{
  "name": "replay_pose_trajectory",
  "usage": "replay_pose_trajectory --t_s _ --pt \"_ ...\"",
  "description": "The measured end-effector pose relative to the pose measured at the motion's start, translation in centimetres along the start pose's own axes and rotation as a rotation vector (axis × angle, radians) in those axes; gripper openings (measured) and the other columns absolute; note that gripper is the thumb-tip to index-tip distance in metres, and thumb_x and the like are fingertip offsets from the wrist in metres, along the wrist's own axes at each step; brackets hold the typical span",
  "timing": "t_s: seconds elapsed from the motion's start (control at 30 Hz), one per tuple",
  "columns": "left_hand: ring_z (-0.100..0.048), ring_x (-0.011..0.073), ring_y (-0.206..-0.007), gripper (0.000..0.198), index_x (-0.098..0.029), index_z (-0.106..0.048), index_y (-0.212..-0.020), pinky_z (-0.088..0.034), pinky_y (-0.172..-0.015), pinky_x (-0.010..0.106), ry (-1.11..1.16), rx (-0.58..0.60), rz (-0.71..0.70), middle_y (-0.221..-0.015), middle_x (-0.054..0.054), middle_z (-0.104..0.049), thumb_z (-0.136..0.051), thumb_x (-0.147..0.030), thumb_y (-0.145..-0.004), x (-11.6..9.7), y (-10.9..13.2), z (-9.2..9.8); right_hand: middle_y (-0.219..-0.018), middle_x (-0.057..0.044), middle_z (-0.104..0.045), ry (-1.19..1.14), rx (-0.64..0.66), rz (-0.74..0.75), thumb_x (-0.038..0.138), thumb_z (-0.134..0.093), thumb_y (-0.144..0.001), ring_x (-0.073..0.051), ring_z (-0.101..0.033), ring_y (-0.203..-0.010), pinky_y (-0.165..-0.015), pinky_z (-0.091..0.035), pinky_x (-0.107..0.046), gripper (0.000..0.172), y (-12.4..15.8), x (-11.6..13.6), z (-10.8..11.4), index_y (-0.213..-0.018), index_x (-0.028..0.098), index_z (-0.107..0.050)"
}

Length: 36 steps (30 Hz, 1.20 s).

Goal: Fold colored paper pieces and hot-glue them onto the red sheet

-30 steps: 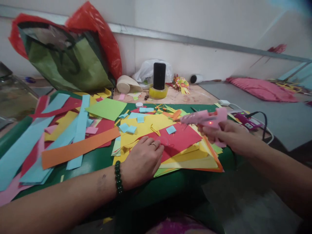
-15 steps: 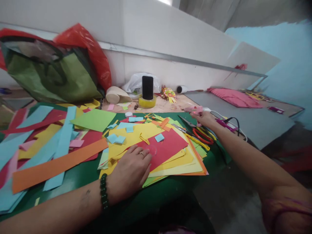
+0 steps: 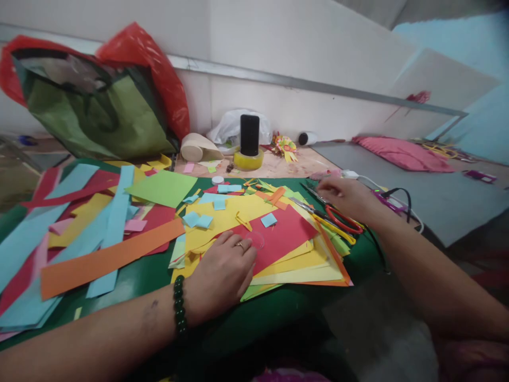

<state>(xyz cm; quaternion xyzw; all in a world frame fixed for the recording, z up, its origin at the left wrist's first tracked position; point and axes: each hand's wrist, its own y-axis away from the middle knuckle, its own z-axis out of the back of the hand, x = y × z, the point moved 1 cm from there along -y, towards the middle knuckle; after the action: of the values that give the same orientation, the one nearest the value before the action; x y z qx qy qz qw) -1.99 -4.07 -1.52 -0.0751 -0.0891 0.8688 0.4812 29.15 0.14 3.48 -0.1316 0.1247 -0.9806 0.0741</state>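
In the head view, rest your left hand [image 3: 225, 268], fingers loosely extended, steadily on the red sheet [image 3: 288, 231] near the table's [image 3: 143, 276] front edge, while your right hand [image 3: 345, 196], its curled fingers' grip unclear, should avoid the red-handled scissors' [image 3: 328, 210] points toward the far right corner.

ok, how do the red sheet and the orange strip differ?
The red sheet is broad; the orange strip is long and narrow. The left hand covers part of the red sheet, none of the orange strip. Both lie over other paper.
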Motion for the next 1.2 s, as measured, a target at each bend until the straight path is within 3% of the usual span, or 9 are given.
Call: replay_pose_trajectory --t_s 0.1,0.17,0.27,0.43,0.57,0.7,0.87,1.2 --pt "-0.061 0.0279 -0.091 0.023 -0.013 -0.068 -0.091 -0.047 -0.086 0.045 -0.008 0.012 0.002 -0.099 0.014 -0.070 -0.045 -0.018 -0.091 0.0 0.0 0.1 -0.117 -0.012 -0.066 -0.018 0.143 0.337 0.013 -0.044 -0.084 -0.024 -0.064 -0.101 -0.085 -0.050 -0.036 0.035 0.0 4.3 -2.3 -0.108 0.020 -0.068" --pt "-0.061 0.0275 -0.091 0.024 -0.012 -0.068 -0.094 -0.047 -0.086 0.045 -0.021 0.014 -0.007 -0.100 0.014 -0.070 -0.045 -0.018 -0.091 0.0 0.0 0.2 -0.130 -0.014 -0.060 0.028 0.214 0.518 0.007 -0.043 -0.084 -0.025 -0.060 -0.112 -0.088 -0.050 -0.038 0.040 -0.2 5.9 -4.0 -0.113 0.020 -0.067" --pt "-0.061 0.0268 -0.091 0.025 -0.012 -0.067 -0.097 -0.047 -0.087 0.043 -0.030 0.011 -0.014 -0.101 0.013 -0.070 -0.045 -0.019 -0.092 0.0 0.0 0.1 -0.127 -0.015 -0.062 0.075 0.263 0.658 0.008 -0.043 -0.089 -0.025 -0.061 -0.111 -0.088 -0.051 -0.037 0.037 -0.7 6.3 -5.9 -0.117 0.019 -0.065" --pt "-0.060 0.0275 -0.090 0.023 -0.012 -0.067 -0.092 -0.046 -0.085 0.044 -0.034 0.020 -0.004 -0.099 0.014 -0.069 -0.045 -0.019 -0.091 0.0 0.0 0.0 -0.101 -0.012 -0.070 0.027 0.229 0.744 0.018 -0.045 -0.095 -0.021 -0.065 -0.093 -0.081 -0.052 -0.033 0.028 -1.5 5.1 -7.0 -0.110 0.017 -0.068" --pt "-0.060 0.0278 -0.090 0.024 -0.012 -0.067 -0.092 -0.047 -0.083 0.043 -0.041 0.009 -0.009 -0.099 0.013 -0.070 -0.044 -0.018 -0.091 0.0 0.0 0.0 -0.098 -0.010 -0.070 -0.032 0.029 0.795 0.018 -0.049 -0.093 -0.018 -0.066 -0.088 -0.076 -0.053 -0.030 0.021 -1.0 5.6 -6.3 -0.100 0.017 -0.068" --pt "-0.061 0.0267 -0.088 0.025 -0.012 -0.067 -0.092 -0.047 -0.083 0.043 -0.049 -0.029 -0.018 -0.097 0.012 -0.070 -0.043 -0.019 -0.092 0.0 0.0 -0.1 -0.089 -0.007 -0.070 -0.081 -0.137 0.830 0.012 -0.050 -0.088 -0.016 -0.065 -0.082 -0.070 -0.052 -0.027 0.016 1.5 7.7 -4.8 -0.093 0.019 -0.064" --pt "-0.061 0.0259 -0.085 0.027 -0.012 -0.068 -0.093 -0.048 -0.080 0.042 -0.067 -0.080 -0.031 -0.096 0.014 -0.070 -0.041 -0.019 -0.093 -0.1 0.1 -0.3 -0.080 -0.007 -0.068 0.049 -0.122 0.908 0.011 -0.046 -0.092 -0.016 -0.061 -0.073 -0.066 -0.049 -0.027 0.017 4.3 9.6 -5.0 -0.088 0.016 -0.062" --pt "-0.062 0.0260 -0.084 0.027 -0.011 -0.068 -0.092 -0.049 -0.081 0.043 -0.069 -0.123 -0.053 -0.098 0.013 -0.071 -0.043 -0.019 -0.092 0.0 0.2 -0.4 -0.079 -0.008 -0.062 0.172 -0.035 0.887 0.011 -0.043 -0.094 -0.017 -0.054 -0.072 -0.064 -0.041 -0.029 0.020 4.8 9.5 -6.3 -0.091 0.013 -0.063"
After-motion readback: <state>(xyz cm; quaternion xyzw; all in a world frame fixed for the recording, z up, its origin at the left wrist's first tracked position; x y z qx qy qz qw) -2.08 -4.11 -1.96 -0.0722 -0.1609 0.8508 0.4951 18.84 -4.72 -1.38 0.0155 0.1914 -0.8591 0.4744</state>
